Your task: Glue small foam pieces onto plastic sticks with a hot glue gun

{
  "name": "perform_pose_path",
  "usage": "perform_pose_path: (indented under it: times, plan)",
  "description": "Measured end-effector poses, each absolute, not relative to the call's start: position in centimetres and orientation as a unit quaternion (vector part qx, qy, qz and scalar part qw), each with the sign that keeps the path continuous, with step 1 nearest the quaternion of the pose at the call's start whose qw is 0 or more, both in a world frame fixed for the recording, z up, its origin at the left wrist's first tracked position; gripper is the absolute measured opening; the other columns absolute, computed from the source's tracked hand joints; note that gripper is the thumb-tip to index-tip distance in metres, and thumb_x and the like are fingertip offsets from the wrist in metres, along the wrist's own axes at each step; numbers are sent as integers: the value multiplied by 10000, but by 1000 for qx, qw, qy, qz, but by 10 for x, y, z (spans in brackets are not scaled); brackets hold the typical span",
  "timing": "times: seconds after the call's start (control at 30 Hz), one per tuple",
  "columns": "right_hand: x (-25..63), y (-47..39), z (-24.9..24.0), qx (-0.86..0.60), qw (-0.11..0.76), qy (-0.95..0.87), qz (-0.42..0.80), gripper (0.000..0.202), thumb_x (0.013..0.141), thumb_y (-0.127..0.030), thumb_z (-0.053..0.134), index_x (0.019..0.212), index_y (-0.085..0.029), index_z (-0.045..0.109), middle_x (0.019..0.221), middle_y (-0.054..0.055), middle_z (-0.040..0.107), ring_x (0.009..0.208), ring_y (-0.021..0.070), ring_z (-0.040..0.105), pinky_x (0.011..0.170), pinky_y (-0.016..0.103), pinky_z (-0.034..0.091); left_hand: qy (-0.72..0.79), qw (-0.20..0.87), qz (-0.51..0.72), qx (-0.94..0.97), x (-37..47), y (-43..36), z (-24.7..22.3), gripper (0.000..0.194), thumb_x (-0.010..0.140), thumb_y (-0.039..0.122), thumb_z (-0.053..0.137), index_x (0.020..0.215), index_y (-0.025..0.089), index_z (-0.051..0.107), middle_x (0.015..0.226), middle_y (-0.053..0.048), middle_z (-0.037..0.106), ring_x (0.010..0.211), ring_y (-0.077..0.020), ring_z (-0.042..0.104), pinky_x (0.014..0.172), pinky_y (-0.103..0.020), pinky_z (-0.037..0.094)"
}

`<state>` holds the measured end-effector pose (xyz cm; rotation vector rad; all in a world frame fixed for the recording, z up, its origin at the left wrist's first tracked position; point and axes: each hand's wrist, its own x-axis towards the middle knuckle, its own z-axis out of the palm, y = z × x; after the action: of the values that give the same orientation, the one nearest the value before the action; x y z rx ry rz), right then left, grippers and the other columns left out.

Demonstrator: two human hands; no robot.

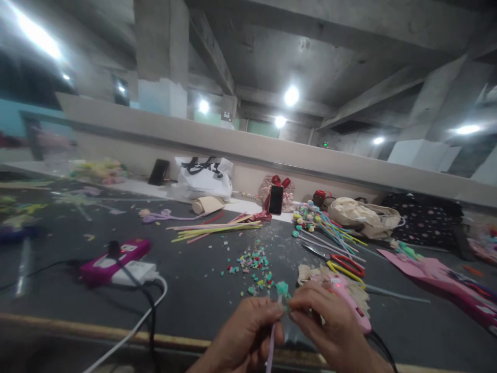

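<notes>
My left hand [252, 329] is closed around a thin lilac pipe-cleaner stem [271, 346], just below a small fluffy green tuft [282, 289] at its top. Close by on the right, the fingertips of my right hand [332, 318] are pinched together beside the tuft; anything between them is too small to make out. Small green, pink and yellow scraps [254, 260] lie scattered just beyond my hands. Behind my right hand rests a pink glue gun [351, 303] with a lit red light, on a crumpled beige sheet [308, 273].
Red-handled scissors [347, 263] lie beyond the glue gun, near a bunch of finished pipe-cleaner stems [310, 215]. Loose yellow and pink pipe cleaners [217, 227] lie mid-table. A purple power strip [95, 270] with cables sits left. A phone [276, 200] stands at the back.
</notes>
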<state>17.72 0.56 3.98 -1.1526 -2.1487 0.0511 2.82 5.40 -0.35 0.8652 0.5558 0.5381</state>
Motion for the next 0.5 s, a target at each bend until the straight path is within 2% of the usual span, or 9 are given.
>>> perform_pose_path:
  times: [0.27,0.4,0.5]
  plan:
    - [176,6,33,-436,338,-834,-7,105,741,-93,469,697,-175,518,605,-6,556,560,97,502,502,200,358,251,829,264,423,30,51,-4,345,610,398,551,433,104,507,278,41,420,196,-15,317,217,-116,177]
    - [189,4,44,-444,321,-836,-19,100,758,-115,468,689,-178,503,620,-3,555,587,105,505,538,214,365,273,823,231,441,30,51,-2,314,607,354,541,413,110,509,259,36,421,181,-28,316,198,-123,166]
    - [199,5,56,-457,286,-842,-13,94,776,-159,469,697,-178,517,632,-5,556,602,103,505,559,217,363,319,807,221,445,28,51,0,217,589,286,543,447,123,520,274,38,448,189,-31,316,196,-123,152]
